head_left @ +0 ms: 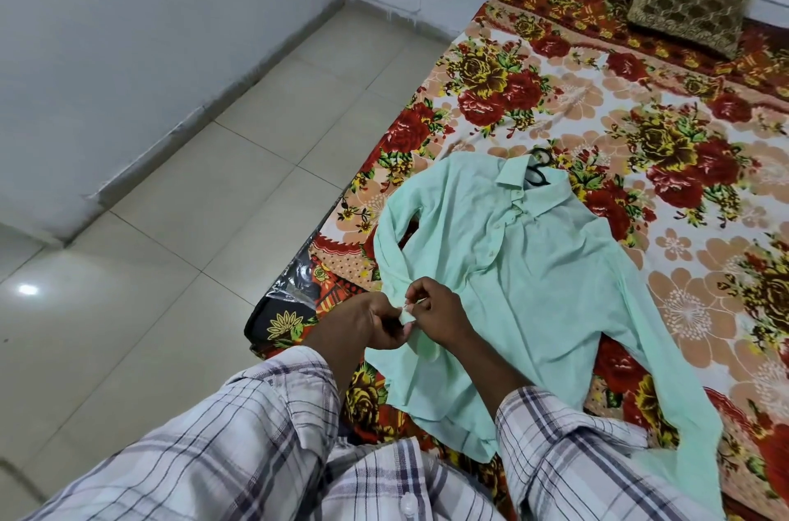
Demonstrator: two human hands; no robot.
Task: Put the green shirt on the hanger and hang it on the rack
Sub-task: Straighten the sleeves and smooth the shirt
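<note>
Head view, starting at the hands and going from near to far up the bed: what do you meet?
Left hand and right hand, side by side, both pinching the green shirt at its edge → black hanger poking out at the collar → brown pillow.

**Bed on the floor, being covered by a flowered sheet**

The bed (299,298) is being carried low on the tiled floor (205,204). It is being covered by a sheet (632,93) of red and yellow flowers. A pale green shirt (542,268) is being borne flat on the sheet, front up, with its collar toward the far end. A black hanger (539,175) is being shown at the collar, mostly hidden by the cloth. A brown patterned pillow (689,4) is being kept at the far end, well apart from the shirt.
</note>
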